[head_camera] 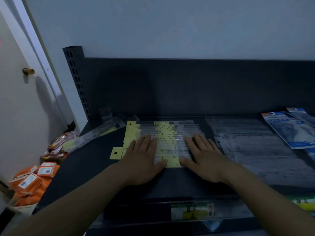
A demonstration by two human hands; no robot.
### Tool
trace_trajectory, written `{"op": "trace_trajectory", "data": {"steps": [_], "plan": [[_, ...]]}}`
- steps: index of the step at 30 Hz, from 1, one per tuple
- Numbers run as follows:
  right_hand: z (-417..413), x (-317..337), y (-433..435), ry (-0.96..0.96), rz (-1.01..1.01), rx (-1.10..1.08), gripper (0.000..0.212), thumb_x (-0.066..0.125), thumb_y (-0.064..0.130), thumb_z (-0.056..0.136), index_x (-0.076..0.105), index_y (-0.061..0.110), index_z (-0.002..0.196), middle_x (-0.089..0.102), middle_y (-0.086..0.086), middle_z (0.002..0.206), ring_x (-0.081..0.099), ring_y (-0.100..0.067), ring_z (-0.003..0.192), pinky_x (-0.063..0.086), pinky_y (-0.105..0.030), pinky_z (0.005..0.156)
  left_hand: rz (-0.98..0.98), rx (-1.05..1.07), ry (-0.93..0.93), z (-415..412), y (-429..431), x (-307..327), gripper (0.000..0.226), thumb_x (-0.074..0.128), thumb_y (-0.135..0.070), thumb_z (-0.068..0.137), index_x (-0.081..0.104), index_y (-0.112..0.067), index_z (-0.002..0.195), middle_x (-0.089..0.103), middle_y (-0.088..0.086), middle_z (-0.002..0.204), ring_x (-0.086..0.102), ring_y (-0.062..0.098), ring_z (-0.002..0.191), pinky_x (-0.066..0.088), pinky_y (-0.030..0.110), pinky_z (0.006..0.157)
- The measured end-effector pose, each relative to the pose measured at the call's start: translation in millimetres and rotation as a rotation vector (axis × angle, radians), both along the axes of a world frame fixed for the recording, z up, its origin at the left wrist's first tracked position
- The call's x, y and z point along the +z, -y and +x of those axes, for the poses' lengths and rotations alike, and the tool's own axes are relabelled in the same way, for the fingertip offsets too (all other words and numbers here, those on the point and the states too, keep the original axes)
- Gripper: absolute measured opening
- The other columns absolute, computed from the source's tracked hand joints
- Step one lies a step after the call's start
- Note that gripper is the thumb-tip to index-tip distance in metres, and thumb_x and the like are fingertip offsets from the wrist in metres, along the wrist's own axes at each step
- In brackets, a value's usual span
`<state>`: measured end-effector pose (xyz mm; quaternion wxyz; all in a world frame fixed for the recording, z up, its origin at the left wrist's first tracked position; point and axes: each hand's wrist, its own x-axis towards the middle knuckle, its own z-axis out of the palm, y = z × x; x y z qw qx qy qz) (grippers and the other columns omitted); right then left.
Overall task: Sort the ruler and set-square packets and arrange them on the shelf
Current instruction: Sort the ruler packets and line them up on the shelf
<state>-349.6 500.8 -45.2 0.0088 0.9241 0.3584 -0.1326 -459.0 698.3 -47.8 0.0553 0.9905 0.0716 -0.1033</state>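
Ruler packets [163, 142] lie in an overlapping row on the dark shelf [95, 169]. Left hand [144, 159] and right hand [204, 159] press flat on them, fingers straight, hands apart.

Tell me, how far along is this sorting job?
Roughly midway, I'd guess. Done: clear packets and blue packets lie in their own groups on the right of the shelf. In hand: the left hand and right hand press flat on the yellow packets, apparently squaring that row. Left: stray packets lie askew at the left end.
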Motion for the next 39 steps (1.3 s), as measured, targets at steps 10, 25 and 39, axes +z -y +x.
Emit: {"op": "trace_trajectory", "data": {"steps": [10,25,39], "plan": [[-18,3,20,-0.089,0.101,-0.005,0.09,0.025,0.074,0.085,-0.023,0.029,0.147,-0.033,0.008,0.151,-0.028,-0.007,0.14,-0.01,-0.029,0.115,-0.055,0.128,-0.012,-34,-14,1,0.087,0.025,-0.065,0.093,-0.018,-0.016,0.151,-0.025,0.006,0.158,-0.02,0.021,0.146,-0.006,0.038,0.12],[-30,-4,41,-0.129,0.225,0.033,0.076,0.015,0.062,0.087,-0.018,0.031,0.147,-0.034,0.018,0.148,-0.031,0.005,0.135,-0.012,-0.018,0.112,-0.076,0.196,0.343,-68,-25,11,0.045,0.043,-0.045,0.096,0.044,-0.026,0.137,0.037,-0.008,0.144,0.039,0.013,0.127,0.032,0.022,0.103],[-35,-10,52,0.184,0.487,0.019,0.037,0.057,0.018,0.093,0.058,0.017,0.13,0.045,0.008,0.134,0.045,-0.009,0.122,0.025,-0.004,0.094,-0.125,0.344,0.364,-55,-43,12,0.037,0.049,-0.023,0.095,0.049,-0.028,0.132,0.051,-0.003,0.13,0.048,0.019,0.119,0.039,0.029,0.095]]}}
